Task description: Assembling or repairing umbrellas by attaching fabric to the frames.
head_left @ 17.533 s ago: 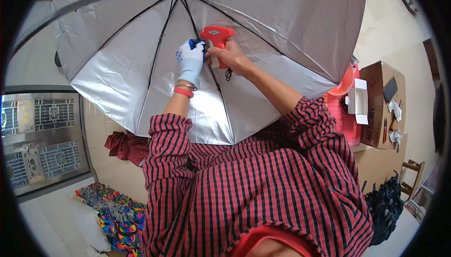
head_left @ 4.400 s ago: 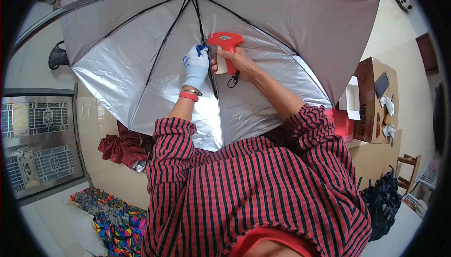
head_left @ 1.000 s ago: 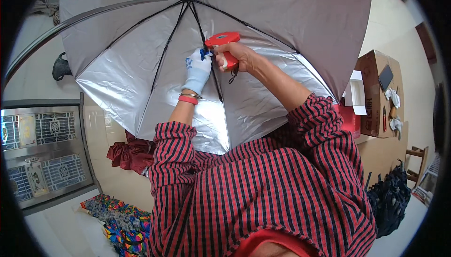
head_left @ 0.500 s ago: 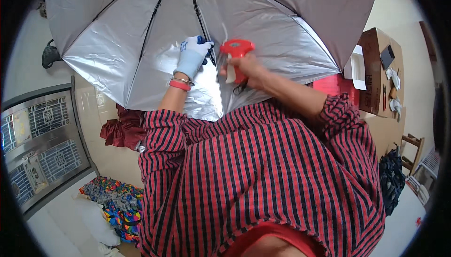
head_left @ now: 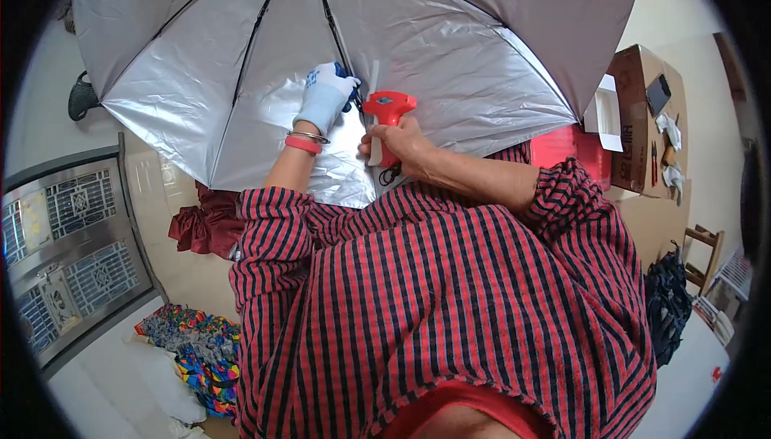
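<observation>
An open umbrella [head_left: 450, 61] with a silvery inner side and black ribs spreads across the upper view. My left hand [head_left: 323, 98], in a white and dark blue glove, is closed around the lower part of a black rib [head_left: 330, 17]. Its fingertips are partly hidden. My bare right hand [head_left: 401, 146] grips a red pistol-shaped tool [head_left: 391, 105] with a white trigger and a dark loop at its base. The tool's head is just right of my left hand. A pale, narrow strip [head_left: 375, 73] rises above that head against the fabric.
Dark red folded fabric [head_left: 205, 218] lies left of my lap, with multicoloured fabric [head_left: 205, 351] below it. A cardboard box [head_left: 634, 118] stands at right, bearing a phone-like dark object [head_left: 658, 95] and red-handled pliers [head_left: 654, 164]. A metal door [head_left: 76, 254] is at left.
My right hand has drawn down and left with the red tool, which was blurred before. My left hand keeps its place on the rib, and the umbrella has shifted slightly left.
</observation>
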